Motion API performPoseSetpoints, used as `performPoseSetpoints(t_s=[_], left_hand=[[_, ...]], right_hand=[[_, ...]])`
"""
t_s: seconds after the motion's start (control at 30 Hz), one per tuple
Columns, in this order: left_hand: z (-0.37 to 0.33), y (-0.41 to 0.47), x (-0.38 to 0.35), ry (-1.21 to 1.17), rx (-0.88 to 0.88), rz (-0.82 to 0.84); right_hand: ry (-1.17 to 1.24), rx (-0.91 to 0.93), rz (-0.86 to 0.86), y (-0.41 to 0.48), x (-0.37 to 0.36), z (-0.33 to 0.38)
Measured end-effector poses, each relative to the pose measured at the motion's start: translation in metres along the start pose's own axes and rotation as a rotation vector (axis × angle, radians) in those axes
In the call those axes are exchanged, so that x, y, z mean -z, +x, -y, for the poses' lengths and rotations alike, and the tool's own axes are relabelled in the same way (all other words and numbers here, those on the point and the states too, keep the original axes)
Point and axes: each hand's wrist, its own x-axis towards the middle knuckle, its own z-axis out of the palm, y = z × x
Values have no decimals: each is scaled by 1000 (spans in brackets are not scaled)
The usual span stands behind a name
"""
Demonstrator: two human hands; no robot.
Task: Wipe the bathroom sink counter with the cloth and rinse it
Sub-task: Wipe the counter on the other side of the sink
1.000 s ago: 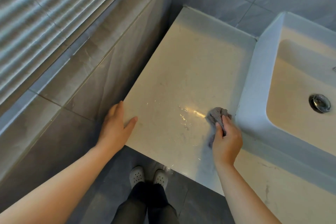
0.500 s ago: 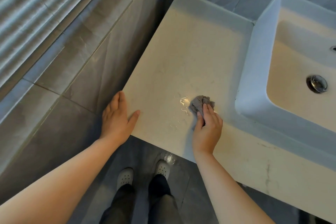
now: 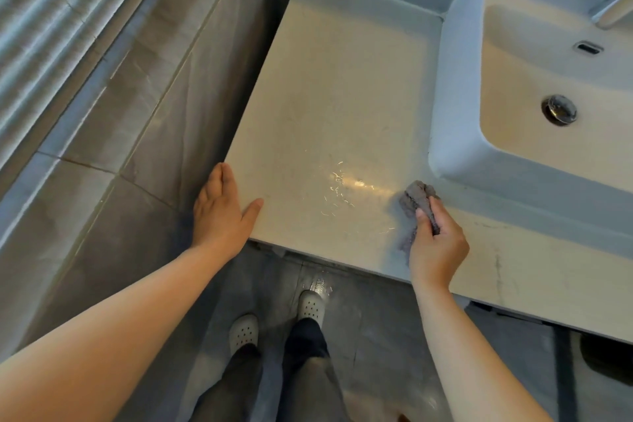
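A pale stone counter point(image 3: 342, 79) runs left of a white basin point(image 3: 455, 134). My right hand point(image 3: 436, 243) grips a crumpled grey cloth point(image 3: 416, 197) and presses it on the counter, near the front edge and just before the basin's front left corner. A wet, shiny streak point(image 3: 346, 188) lies on the counter left of the cloth. My left hand point(image 3: 221, 212) rests flat on the counter's front left corner, fingers straight, thumb spread onto the top.
The basin has a metal drain plug point(image 3: 560, 109), an overflow slot point(image 3: 588, 47) and a tap spout point(image 3: 613, 12) at the upper right. A grey tiled wall point(image 3: 137, 96) stands close on the left. My feet in white clogs point(image 3: 274, 319) stand below the counter's edge.
My right hand has drawn the cloth back to the right towards the basin, leaving a wet streak. The left hand has stayed on the counter's corner. The view has shifted slightly.
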Motion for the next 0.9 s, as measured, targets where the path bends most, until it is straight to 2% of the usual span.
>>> performPoseSetpoints(t_s=[0.2,0.53,0.63,0.73,0.9], left_hand=[[2,0,-1,15,-17,-5],[-1,5,-1,79,2,46],[-1,5,-1,89,-2,50],[-1,4,0,95,2,55],[-2,5,-1,99,6,62]], right_hand=[[-178,46,-31,-17,-24,-13],[-191,122,66,-43,-65,17],[-97,134,154,-49,-66,30],[81,33,226,-56,-54,40],[68,-18,-8,-61,-21,19]])
